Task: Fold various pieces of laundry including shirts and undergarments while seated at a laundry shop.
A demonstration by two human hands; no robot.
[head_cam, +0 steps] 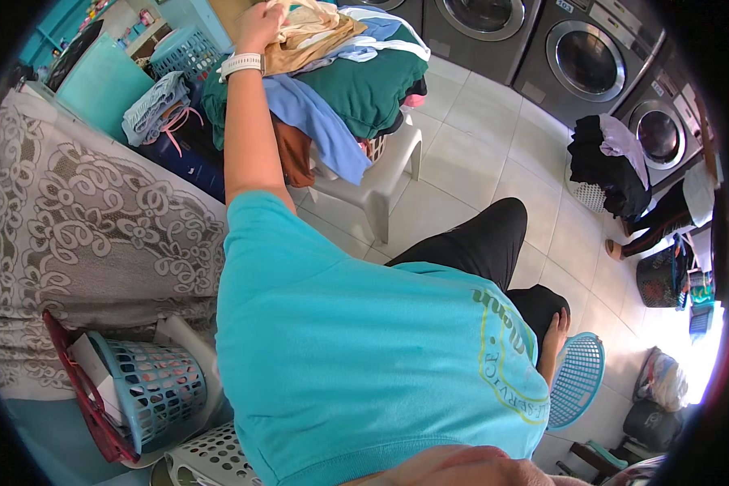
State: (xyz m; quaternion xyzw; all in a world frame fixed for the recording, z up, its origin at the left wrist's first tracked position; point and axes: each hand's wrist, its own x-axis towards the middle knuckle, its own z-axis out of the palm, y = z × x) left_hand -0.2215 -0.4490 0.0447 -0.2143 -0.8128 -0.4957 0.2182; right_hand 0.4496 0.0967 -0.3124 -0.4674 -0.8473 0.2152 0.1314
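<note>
At the upper left, my left hand, with a pale watch on the wrist, has its fingers closed on a cream cloth on top of a heap of laundry. In the heap are a tan cloth, a dark green padded cloth and a light blue cloth that hangs down. The heap rests on a whitish plastic chair, with part of a basket showing under the cloths. My right hand lies on my black-trousered knee, holding nothing, beside a light blue plastic basket.
Front-loading machines line the far side. A person stands at the right near a white basket of dark clothes. Folded jeans lie left of the heap. Below the lace-covered table sits a blue basket.
</note>
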